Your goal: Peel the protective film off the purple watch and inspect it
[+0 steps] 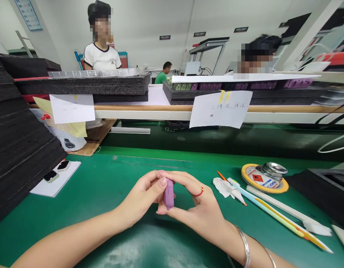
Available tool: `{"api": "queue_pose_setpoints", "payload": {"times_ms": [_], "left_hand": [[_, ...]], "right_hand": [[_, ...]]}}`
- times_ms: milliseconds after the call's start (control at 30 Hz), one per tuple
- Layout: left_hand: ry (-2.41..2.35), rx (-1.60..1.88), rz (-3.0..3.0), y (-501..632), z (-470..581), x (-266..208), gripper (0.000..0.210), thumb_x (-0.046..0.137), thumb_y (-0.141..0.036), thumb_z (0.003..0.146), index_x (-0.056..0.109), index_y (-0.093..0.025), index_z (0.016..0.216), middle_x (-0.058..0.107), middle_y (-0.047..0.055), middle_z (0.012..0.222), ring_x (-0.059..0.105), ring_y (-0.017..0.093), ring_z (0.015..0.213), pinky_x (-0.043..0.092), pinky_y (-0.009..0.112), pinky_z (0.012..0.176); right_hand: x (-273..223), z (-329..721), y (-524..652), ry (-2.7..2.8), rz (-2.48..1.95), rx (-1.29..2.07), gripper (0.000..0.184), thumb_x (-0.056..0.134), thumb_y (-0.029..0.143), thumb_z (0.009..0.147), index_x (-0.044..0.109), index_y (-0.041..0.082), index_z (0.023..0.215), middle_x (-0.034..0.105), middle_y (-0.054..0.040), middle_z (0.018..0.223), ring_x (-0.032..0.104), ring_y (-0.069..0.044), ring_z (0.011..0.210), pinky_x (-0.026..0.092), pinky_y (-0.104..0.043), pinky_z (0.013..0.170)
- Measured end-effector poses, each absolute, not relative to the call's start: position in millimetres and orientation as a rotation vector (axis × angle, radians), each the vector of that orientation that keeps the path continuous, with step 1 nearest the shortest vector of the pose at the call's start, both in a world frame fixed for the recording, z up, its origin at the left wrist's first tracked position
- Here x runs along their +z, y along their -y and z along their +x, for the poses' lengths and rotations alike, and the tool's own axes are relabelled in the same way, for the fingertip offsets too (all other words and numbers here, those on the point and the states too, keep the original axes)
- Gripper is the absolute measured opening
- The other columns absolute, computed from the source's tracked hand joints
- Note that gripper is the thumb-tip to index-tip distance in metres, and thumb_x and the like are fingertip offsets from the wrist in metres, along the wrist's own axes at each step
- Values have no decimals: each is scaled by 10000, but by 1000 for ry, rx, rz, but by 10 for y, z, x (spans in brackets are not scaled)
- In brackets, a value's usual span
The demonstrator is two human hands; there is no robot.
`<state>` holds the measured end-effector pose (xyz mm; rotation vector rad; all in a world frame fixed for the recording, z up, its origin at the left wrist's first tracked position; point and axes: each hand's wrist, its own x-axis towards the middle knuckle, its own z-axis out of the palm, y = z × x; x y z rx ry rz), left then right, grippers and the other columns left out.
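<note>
A small purple casing (168, 194), rounded and seen edge-on, stands upright between my two hands above the green table. My left hand (145, 193) pinches it from the left, with the thumb on its upper part. From the right, my right hand (198, 199) grips the same casing, its index finger over the top and its thumb at the bottom edge. The casing's broad face is turned away, and some fingertips behind it are hidden.
Black foam trays (24, 149) are stacked at left, near two square watch-like pieces (51, 176) on white paper (56, 188). Rightward lie a yellow tape roll (246, 175) holding a metal-topped container (274, 170), crumpled tissue (223, 187) and long pens (272, 208). A shelf (149, 114) crosses behind; people sit beyond.
</note>
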<state>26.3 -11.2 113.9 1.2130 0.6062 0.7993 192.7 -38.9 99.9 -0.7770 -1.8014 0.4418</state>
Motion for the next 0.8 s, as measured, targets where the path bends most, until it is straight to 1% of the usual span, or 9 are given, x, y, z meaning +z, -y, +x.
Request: {"api": "queue_pose_setpoints", "payload": {"times_ms": [100, 167, 233, 333, 433, 567, 667, 733, 800], "left_hand": [[-639, 768, 1257, 119, 245, 1158, 526, 799, -526, 780, 564, -142, 1053, 550, 41, 892, 563, 156, 814, 454, 192, 576], [-657, 748, 1279, 130, 234, 1173, 490, 819, -392, 760, 549, -152, 1091, 555, 46, 938, 566, 177, 909, 495, 225, 672], [-667, 734, 1322, 146, 225, 1188, 455, 792, -292, 754, 537, -156, 1105, 567, 61, 992, 572, 201, 986, 513, 289, 801], [-704, 723, 1392, 173, 222, 1211, 490, 781, -226, 712, 522, -153, 1122, 551, 99, 1108, 565, 237, 1042, 510, 351, 856], [-727, 710, 1390, 194, 224, 1229, 564, 824, -236, 670, 517, -148, 1135, 525, 125, 1178, 552, 257, 1063, 505, 376, 869], [-741, 694, 1347, 215, 214, 1230, 661, 894, -266, 620, 519, -154, 1153, 519, 103, 1129, 530, 243, 1051, 498, 367, 872], [-754, 688, 1328, 216, 204, 1216, 696, 923, -275, 602, 524, -165, 1161, 525, 84, 1097, 530, 228, 1040, 493, 341, 859], [-738, 697, 1335, 201, 200, 1209, 662, 924, -309, 619, 538, -161, 1136, 544, 81, 1072, 541, 228, 1033, 493, 321, 832], [-701, 724, 1344, 177, 195, 1211, 571, 889, -383, 681, 564, -149, 1088, 573, 74, 1013, 568, 212, 974, 496, 303, 792]], "right_hand": [[979, 1941, 378, 1820, -754, 418, 558, 793, 163, 829, 578, 287, 1329, 675, -54, 1257, 651, -217, 1133, 559, -360, 985], [964, 1949, 370, 1841, -747, 411, 564, 734, 112, 844, 570, 294, 1351, 664, -57, 1280, 644, -219, 1156, 562, -360, 989], [953, 1957, 362, 1854, -731, 418, 568, 713, 116, 860, 560, 305, 1373, 654, -53, 1300, 629, -215, 1188, 554, -347, 1007], [952, 1967, 352, 1838, -702, 437, 539, 750, 215, 876, 566, 316, 1371, 651, -39, 1311, 621, -197, 1205, 528, -307, 1039], [961, 1971, 349, 1809, -706, 443, 541, 791, 259, 853, 585, 328, 1348, 662, -21, 1300, 631, -175, 1185, 515, -266, 1042], [961, 1970, 350, 1785, -728, 461, 571, 816, 215, 816, 597, 329, 1331, 671, -9, 1288, 643, -162, 1157, 517, -242, 1023], [958, 1972, 351, 1770, -746, 501, 534, 813, 278, 831, 602, 321, 1319, 678, -12, 1271, 642, -165, 1159, 514, -244, 1023], [961, 1969, 357, 1776, -744, 516, 491, 790, 327, 856, 604, 306, 1310, 677, -24, 1268, 638, -176, 1170, 515, -260, 1027], [976, 1962, 372, 1807, -727, 487, 461, 752, 278, 886, 587, 294, 1317, 678, -31, 1256, 626, -181, 1193, 511, -277, 1040]]}}
